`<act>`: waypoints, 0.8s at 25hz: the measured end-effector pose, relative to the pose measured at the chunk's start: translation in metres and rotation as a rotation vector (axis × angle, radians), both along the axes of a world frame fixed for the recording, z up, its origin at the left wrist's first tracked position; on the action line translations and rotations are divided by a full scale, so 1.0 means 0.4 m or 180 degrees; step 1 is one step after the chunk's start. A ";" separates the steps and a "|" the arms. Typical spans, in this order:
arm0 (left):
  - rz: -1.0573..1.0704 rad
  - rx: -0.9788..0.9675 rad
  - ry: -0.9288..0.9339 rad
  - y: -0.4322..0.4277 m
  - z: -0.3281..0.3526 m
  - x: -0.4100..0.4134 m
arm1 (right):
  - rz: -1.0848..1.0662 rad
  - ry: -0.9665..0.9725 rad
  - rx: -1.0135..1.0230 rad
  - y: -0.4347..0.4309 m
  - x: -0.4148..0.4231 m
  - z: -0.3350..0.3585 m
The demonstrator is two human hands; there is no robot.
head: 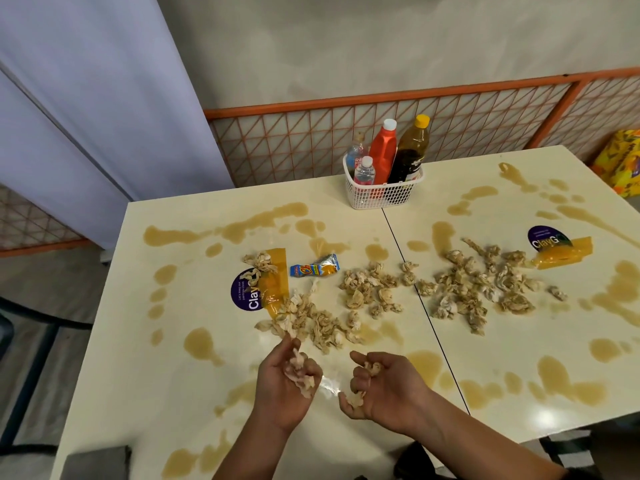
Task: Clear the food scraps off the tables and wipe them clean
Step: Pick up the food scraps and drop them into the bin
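Left grip point(287, 379) and right grip point(377, 386) are each curling palm-up round a small clump of scraps point(325, 327). The bulk are lying mid-surface point(156, 393), among brown spills point(294, 211). Judging them light, soft and damp, probably crumbling; scooping loose handfuls from underneath is looking safer than pinching.

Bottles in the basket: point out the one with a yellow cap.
The tall dark bottle at the basket's right end; the red bottle beside it wears a white cap.
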State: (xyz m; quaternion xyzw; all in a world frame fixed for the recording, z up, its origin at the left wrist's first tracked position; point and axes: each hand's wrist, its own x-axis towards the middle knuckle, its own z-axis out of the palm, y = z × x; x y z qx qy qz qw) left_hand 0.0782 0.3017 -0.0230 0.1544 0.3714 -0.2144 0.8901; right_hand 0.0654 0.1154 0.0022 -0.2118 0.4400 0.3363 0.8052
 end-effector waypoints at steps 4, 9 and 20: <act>0.0100 0.0410 -0.0010 0.000 -0.025 0.008 | -0.0265 -0.0017 -0.0133 0.010 -0.003 -0.022; 0.0422 0.0378 0.0051 0.045 -0.064 0.062 | -0.0372 0.0098 -0.0412 0.008 -0.001 -0.036; 0.0026 0.0787 0.0349 0.209 -0.176 0.255 | 0.0304 -0.0248 -0.0772 0.032 0.041 -0.029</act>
